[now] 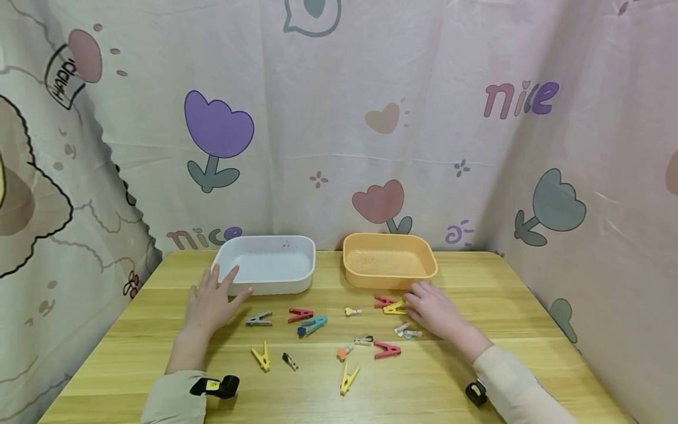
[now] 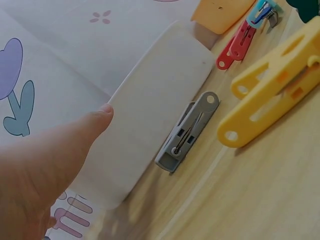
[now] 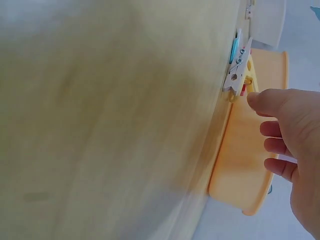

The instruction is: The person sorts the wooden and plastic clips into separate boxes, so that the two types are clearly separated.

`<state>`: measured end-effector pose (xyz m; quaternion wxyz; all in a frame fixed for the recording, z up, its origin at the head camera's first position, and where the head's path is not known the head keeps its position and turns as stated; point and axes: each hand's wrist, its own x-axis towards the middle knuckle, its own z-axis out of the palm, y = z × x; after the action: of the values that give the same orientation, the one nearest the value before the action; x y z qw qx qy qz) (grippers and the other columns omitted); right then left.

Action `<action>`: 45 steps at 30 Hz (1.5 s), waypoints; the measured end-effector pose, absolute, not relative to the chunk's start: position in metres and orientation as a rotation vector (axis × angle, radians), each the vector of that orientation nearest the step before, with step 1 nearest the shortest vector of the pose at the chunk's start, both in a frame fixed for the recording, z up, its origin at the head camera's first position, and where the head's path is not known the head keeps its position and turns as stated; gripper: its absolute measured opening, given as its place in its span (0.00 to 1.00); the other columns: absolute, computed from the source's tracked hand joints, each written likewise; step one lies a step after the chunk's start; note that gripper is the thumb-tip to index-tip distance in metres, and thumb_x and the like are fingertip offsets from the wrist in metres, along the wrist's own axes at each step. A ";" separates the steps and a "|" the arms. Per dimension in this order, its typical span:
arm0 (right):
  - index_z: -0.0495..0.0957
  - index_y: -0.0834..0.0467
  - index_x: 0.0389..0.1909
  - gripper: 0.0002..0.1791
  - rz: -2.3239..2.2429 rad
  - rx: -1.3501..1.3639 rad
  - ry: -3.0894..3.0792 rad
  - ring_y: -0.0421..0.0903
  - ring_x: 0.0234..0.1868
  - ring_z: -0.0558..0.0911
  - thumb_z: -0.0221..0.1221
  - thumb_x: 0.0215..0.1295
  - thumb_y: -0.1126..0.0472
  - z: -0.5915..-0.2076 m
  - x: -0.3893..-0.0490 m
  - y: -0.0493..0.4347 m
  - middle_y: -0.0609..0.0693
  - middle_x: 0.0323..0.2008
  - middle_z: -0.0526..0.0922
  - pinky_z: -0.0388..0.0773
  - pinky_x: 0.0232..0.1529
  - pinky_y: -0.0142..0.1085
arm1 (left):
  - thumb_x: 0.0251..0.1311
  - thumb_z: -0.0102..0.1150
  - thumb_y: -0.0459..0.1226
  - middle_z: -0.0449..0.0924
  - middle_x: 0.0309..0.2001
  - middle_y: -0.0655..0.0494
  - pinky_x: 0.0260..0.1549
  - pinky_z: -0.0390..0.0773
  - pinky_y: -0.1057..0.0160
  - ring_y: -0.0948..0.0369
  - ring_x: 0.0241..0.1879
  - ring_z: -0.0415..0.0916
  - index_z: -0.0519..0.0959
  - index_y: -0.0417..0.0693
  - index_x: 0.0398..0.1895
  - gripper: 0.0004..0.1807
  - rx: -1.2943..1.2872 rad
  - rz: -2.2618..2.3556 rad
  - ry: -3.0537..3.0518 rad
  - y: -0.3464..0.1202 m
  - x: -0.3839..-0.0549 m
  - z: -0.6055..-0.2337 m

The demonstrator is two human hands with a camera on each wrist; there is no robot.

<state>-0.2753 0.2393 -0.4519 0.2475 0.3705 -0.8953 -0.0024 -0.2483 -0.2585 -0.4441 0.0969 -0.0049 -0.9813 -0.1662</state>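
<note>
My left hand has its fingers spread at the front left corner of the white tray; its thumb overlaps the tray's side in the left wrist view. A grey clothespin lies just in front of that tray. Over at the right, my right hand pinches the end of a yellow clothespin between thumb and index finger, the index hidden behind the thumb in the right wrist view. Beside the yellow one lies a red clothespin. Small wooden clips lie closer to the front.
Behind the right hand stands an orange tray. Across the table lie a blue clothespin, two red ones, two more yellow ones and several small decorated clips. A patterned curtain hangs along the back and sides.
</note>
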 end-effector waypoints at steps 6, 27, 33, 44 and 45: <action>0.81 0.52 0.33 0.08 -0.016 0.993 -2.458 0.45 0.39 0.73 0.69 0.55 0.59 -0.452 -0.277 0.236 0.46 0.35 0.76 0.74 0.40 0.40 | 0.64 0.39 0.68 0.37 0.75 0.29 0.66 0.40 0.27 0.31 0.74 0.34 0.52 0.50 0.76 0.46 -0.017 -0.496 -2.906 -0.259 -0.250 -0.447; 0.77 0.52 0.24 0.10 0.007 1.029 -2.347 0.45 0.35 0.74 0.71 0.51 0.62 -0.450 -0.284 0.231 0.45 0.30 0.76 0.75 0.40 0.41 | 0.67 0.40 0.64 0.46 0.74 0.30 0.64 0.41 0.25 0.32 0.74 0.38 0.59 0.48 0.73 0.41 -0.019 -0.474 -2.888 -0.252 -0.247 -0.441; 0.79 0.54 0.25 0.08 0.016 1.027 -2.347 0.46 0.36 0.75 0.71 0.51 0.62 -0.445 -0.282 0.230 0.47 0.31 0.78 0.75 0.40 0.41 | 0.67 0.53 0.54 0.67 0.62 0.31 0.58 0.60 0.30 0.33 0.63 0.60 0.73 0.41 0.60 0.29 -0.024 -0.420 -2.700 -0.249 -0.247 -0.438; 0.79 0.55 0.26 0.07 0.026 1.004 -2.350 0.45 0.35 0.74 0.70 0.52 0.64 -0.429 -0.278 0.222 0.47 0.31 0.78 0.74 0.38 0.39 | 0.60 0.63 0.48 0.75 0.43 0.37 0.38 0.72 0.39 0.39 0.45 0.71 0.78 0.41 0.38 0.18 0.040 -0.440 -2.556 -0.246 -0.244 -0.435; 0.79 0.55 0.26 0.07 0.027 1.008 -2.340 0.45 0.35 0.74 0.70 0.52 0.64 -0.427 -0.278 0.222 0.47 0.31 0.78 0.74 0.37 0.39 | 0.60 0.63 0.48 0.75 0.43 0.37 0.38 0.72 0.39 0.39 0.45 0.71 0.79 0.41 0.38 0.18 0.047 -0.444 -2.559 -0.246 -0.244 -0.435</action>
<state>-0.2784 0.2215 -0.4272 0.2926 0.3783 -0.8782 0.0102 -0.2444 -0.2461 -0.4355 0.2688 0.0175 -0.9488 -0.1648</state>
